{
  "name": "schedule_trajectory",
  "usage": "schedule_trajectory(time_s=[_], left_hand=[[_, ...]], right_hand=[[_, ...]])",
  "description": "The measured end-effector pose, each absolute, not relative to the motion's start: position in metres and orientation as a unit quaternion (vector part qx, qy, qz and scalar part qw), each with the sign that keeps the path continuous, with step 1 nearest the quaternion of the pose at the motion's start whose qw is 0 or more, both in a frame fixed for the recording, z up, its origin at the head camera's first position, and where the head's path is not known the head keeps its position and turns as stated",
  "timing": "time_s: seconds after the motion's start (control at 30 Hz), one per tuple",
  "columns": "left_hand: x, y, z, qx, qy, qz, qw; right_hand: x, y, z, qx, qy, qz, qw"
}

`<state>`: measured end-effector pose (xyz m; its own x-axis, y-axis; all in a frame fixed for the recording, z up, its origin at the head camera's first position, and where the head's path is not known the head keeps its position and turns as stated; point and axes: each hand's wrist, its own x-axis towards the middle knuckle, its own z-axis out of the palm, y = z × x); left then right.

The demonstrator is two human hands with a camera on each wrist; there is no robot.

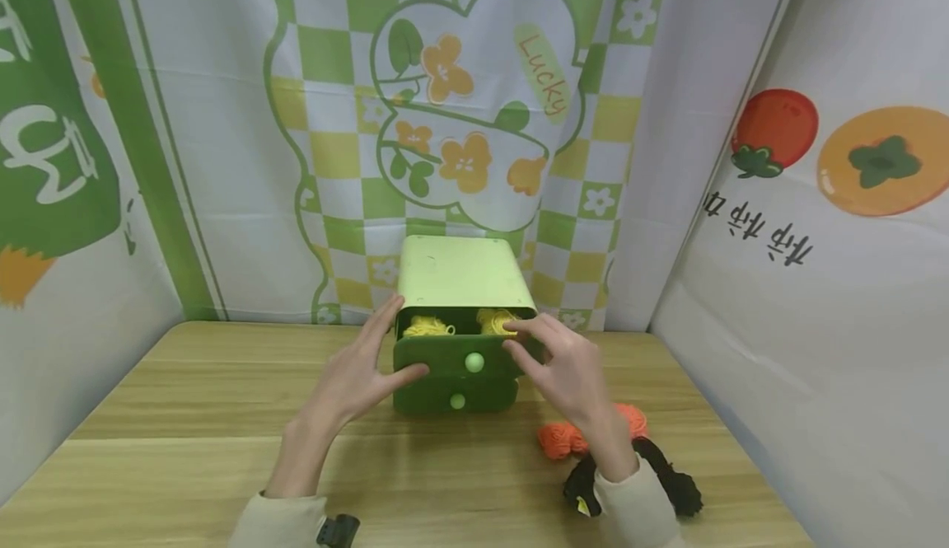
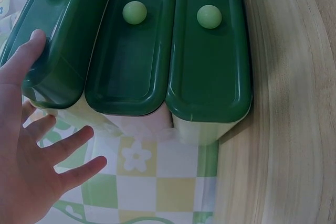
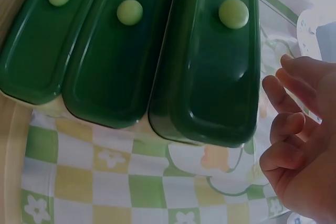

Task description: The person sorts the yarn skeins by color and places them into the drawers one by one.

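A small drawer cabinet with a light green top (image 1: 463,272) stands against the patterned cloth. Its top dark green drawer (image 1: 437,358) is pulled part-way out. Inside, yellow yarn (image 1: 427,327) lies on the left and another yellow yarn bundle (image 1: 495,321) on the right. My left hand (image 1: 359,375) is at the drawer's left side, thumb on its front, the other fingers spread along the cabinet's side. Over the drawer's right end, my right hand (image 1: 567,362) has loosely bent fingers close to the right bundle; nothing held shows in the right wrist view (image 3: 304,135).
On the wooden table (image 1: 185,449), orange yarn (image 1: 559,441) and black yarn (image 1: 676,482) lie under and beside the right forearm. Lower drawers (image 2: 210,61) with round light green knobs look pushed in. Printed cloth walls (image 1: 334,152) surround the table's back and sides.
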<state>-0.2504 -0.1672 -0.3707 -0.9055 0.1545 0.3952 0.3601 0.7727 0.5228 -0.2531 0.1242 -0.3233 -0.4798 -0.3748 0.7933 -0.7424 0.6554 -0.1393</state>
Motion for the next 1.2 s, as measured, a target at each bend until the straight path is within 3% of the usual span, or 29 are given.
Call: schedule_trajectory(time_s=[1.2], left_hand=[[-0.248, -0.167, -0.370, -0.136, -0.928, -0.305, 0.168]], right_hand=[[-0.248, 0.101, -0.346, 0.359, -0.849, 0.211, 0.325]])
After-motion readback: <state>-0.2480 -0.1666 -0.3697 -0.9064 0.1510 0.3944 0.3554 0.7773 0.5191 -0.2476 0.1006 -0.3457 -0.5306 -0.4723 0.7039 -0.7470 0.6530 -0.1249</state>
